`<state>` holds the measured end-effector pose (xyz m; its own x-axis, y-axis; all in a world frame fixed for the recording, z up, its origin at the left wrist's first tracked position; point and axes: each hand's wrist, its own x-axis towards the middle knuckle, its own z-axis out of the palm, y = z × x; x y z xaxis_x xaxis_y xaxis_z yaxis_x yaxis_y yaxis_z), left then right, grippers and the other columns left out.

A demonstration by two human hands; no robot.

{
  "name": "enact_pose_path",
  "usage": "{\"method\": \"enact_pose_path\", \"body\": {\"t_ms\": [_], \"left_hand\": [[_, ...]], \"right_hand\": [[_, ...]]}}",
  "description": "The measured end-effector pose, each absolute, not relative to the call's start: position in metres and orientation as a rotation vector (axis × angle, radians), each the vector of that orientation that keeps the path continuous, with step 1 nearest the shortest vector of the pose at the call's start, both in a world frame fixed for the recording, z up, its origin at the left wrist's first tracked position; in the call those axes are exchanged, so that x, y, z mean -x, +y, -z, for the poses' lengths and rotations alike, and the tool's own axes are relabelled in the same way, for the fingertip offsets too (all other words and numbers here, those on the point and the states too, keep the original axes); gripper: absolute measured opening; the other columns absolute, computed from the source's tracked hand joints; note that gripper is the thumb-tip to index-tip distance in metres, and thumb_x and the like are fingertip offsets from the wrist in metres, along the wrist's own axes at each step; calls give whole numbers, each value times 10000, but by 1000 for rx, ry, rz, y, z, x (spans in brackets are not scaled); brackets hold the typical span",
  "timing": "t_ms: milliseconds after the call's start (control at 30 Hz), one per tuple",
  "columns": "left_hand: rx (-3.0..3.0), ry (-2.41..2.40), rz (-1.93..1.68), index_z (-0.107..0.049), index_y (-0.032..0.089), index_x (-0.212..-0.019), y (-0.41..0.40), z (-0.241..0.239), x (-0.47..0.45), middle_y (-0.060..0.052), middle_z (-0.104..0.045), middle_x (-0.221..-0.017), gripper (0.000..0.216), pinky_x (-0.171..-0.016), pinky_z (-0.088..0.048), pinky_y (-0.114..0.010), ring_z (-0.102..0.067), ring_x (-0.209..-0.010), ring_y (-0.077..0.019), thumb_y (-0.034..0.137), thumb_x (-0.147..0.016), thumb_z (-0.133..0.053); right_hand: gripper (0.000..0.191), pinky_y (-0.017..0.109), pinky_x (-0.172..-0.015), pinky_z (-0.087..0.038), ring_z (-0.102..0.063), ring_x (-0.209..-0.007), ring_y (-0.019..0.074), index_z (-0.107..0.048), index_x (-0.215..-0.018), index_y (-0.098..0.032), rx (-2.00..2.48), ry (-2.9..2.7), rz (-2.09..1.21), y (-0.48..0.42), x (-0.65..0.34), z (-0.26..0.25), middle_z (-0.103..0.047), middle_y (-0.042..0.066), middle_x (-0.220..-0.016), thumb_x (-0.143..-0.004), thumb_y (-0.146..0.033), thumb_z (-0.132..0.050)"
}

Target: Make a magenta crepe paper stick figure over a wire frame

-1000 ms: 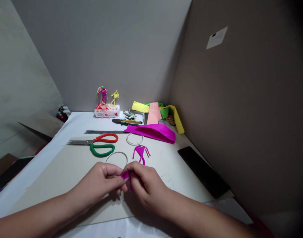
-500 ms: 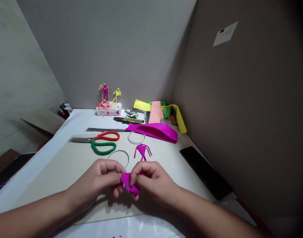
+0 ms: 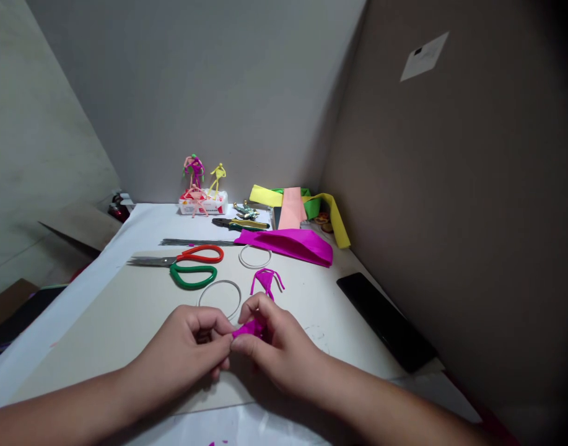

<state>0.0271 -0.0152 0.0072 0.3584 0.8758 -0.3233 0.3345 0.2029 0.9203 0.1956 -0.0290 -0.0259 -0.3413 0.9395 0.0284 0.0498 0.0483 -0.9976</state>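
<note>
A small scrap of magenta crepe paper [image 3: 251, 327] is pinched between my two hands low in the middle of the view. My left hand [image 3: 191, 347] closes its fingertips on the scrap's left end. My right hand [image 3: 277, 347] pinches the right end, and most of the scrap is hidden by my fingers. Just beyond my right hand lies a small magenta wrapped wire figure [image 3: 266, 282]. A thin wire ring [image 3: 219, 292] lies flat just past my left hand.
Scissors with red and green handles [image 3: 191, 265], a second ring [image 3: 254, 256], folded magenta paper [image 3: 290, 244], wires, pliers [image 3: 240, 224] and coloured paper strips [image 3: 302, 210] lie farther back. Small figures [image 3: 202, 179] stand on a box. A black phone [image 3: 386, 321] lies at right by the wall.
The magenta scrap, spread out between my fingers half a second ago, is now bunched small; both hands have closed tighter together on it.
</note>
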Motion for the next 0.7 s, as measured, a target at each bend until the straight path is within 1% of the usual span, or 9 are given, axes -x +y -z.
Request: {"method": "enact_pose_path", "body": {"t_ms": [67, 133, 267, 333, 400, 467, 533, 633, 700], "left_hand": [[-1374, 1187, -561, -617, 153, -631, -15, -8, -28, -1, -624, -529, 153, -473, -374, -221, -510, -455, -108, 261, -728, -668], [-1389, 1156, -567, -624, 150, -659, -14, -9, -28, -22, -658, -594, 199, -484, -381, -223, -508, -473, -104, 313, -773, -640], [-1442, 1179, -598, -671, 150, -752, -15, -11, -26, -2, -615, -568, 223, -490, -389, -225, -498, -486, -106, 366, -794, -636], [-1438, 1208, -632, -684, 157, -789, -14, -11, -24, 17, -580, -529, 204, -484, -396, -230, -498, -479, -114, 358, -782, -648], [-1450, 1225, -688, -694, 164, -799, -12, -12, -21, 16, -585, -529, 177, -492, -407, -235, -510, -492, -122, 336, -774, -654], [-1466, 1229, -765, -704, 175, -803, -7, -13, -19, 7, -613, -565, 145, -515, -422, -239, -535, -529, -131, 310, -769, -664], [-1452, 1215, -863, -711, 185, -801, -1, -15, -18, 5, -630, -596, 114, -563, -448, -246, -562, -575, -139, 288, -768, -674], [-1391, 1162, -1033, -713, 187, -781, 7, -18, -18, 3, -642, -620, 76, -648, -474, -256, -586, -626, -147, 256, -761, -689], [-1358, 1137, -1116, -714, 181, -780, 10, -21, -19, -5, -652, -633, 75, -688, -479, -269, -599, -654, -158, 250, -754, -696]], "right_hand": [[207, 233, -541, -460, -543, -540, 103, -501, -1019, -197, 968, -1475, -1511, -27, -194, 31, -568, -45, -638, -851, -292, -573], [229, 262, -554, -491, -575, -534, 114, -544, -1054, -166, 910, -1415, -1568, -24, -192, 34, -593, -23, -629, -863, -292, -536], [248, 238, -499, -434, -499, -445, 91, -645, -987, -138, 917, -1315, -1560, -18, -194, 31, -548, -39, -549, -824, -204, -470], [289, 236, -541, -413, -461, -478, 85, -681, -926, -140, 973, -1264, -1481, -17, -197, 27, -517, -41, -548, -774, -128, -436], [302, 238, -596, -404, -463, -555, 91, -686, -938, -156, 1002, -1218, -1421, -16, -200, 23, -511, -33, -612, -741, -106, -462], [241, 248, -630, -407, -490, -626, 106, -661, -977, -172, 1002, -1214, -1432, -17, -201, 21, -526, -19, -699, -767, -166, -542], [174, 253, -603, -398, -480, -613, 113, -637, -943, -170, 1021, -1270, -1415, -19, -200, 21, -512, -17, -694, -824, -283, -577], [240, 240, -545, -351, -401, -559, 106, -623, -875, -169, 1044, -1363, -1260, -21, -197, 25, -419, -39, -614, -916, -357, -480], [233, 246, -569, -369, -402, -587, 110, -619, -944, -181, 1002, -1399, -1148, -22, -196, 28, -445, -25, -663, -942, -319, -432]]}}
